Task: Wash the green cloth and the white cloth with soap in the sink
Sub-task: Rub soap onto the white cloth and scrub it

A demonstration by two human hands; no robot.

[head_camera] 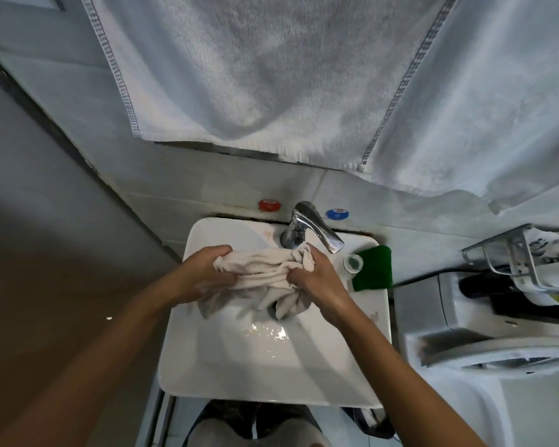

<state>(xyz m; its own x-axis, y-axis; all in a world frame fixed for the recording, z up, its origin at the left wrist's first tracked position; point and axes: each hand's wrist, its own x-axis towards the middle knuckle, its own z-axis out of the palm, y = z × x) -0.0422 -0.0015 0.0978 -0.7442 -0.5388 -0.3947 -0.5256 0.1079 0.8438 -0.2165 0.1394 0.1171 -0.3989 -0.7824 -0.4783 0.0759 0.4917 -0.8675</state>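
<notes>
Left hand [207, 272] and right hand [317, 279] grip the white cloth [265, 269], bunched, apparently left-to-right over the sink [207, 366].

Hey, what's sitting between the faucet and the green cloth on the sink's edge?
In the head view, a small clear cup stands on the sink rim between the faucet and the green cloth, right beside the cloth.
</notes>
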